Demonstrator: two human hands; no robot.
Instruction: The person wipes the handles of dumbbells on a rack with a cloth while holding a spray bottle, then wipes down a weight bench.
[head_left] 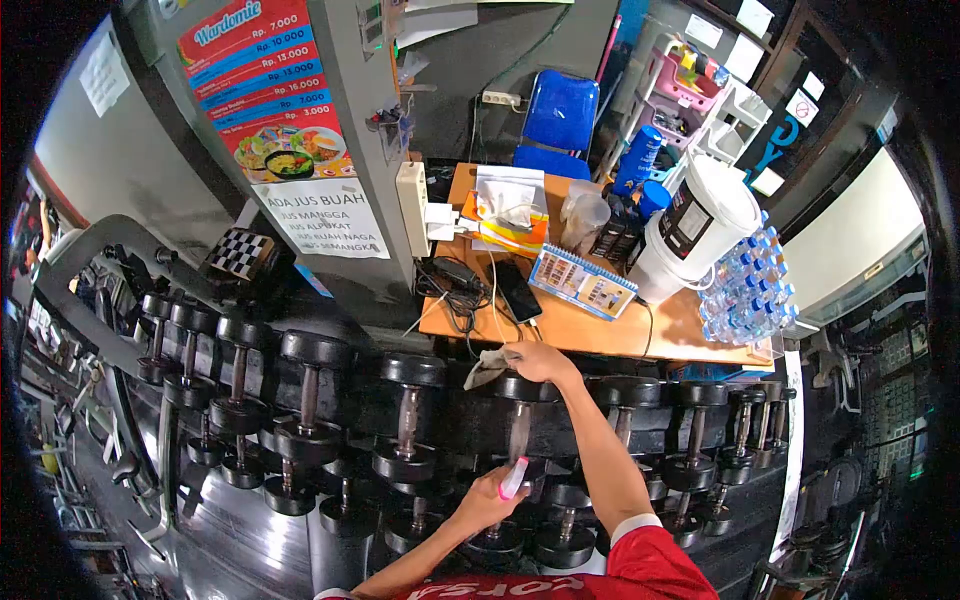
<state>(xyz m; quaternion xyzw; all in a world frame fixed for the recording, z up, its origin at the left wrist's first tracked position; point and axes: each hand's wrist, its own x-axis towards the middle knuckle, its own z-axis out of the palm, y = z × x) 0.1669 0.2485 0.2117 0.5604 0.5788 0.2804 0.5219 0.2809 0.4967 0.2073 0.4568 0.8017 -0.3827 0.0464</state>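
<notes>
My right hand (535, 361) is closed on a grey cloth (486, 370), held at the upper head of a black dumbbell (519, 430) on the rack. Lower down and to the left, my left hand (490, 500) is wrapped round a spray bottle with a pink and white top (514, 478), close to the lower end of that dumbbell. The bottle's body is mostly hidden or dark. Another dumbbell (408, 420) stands just left of the cloth.
Behind the rack is a wooden table (585, 325) with a phone (517, 291), cables, a desk calendar (582, 282), white buckets (700, 215) and bottled water (748, 290). More dumbbells line both sides. A blue chair (560, 112) stands behind the table.
</notes>
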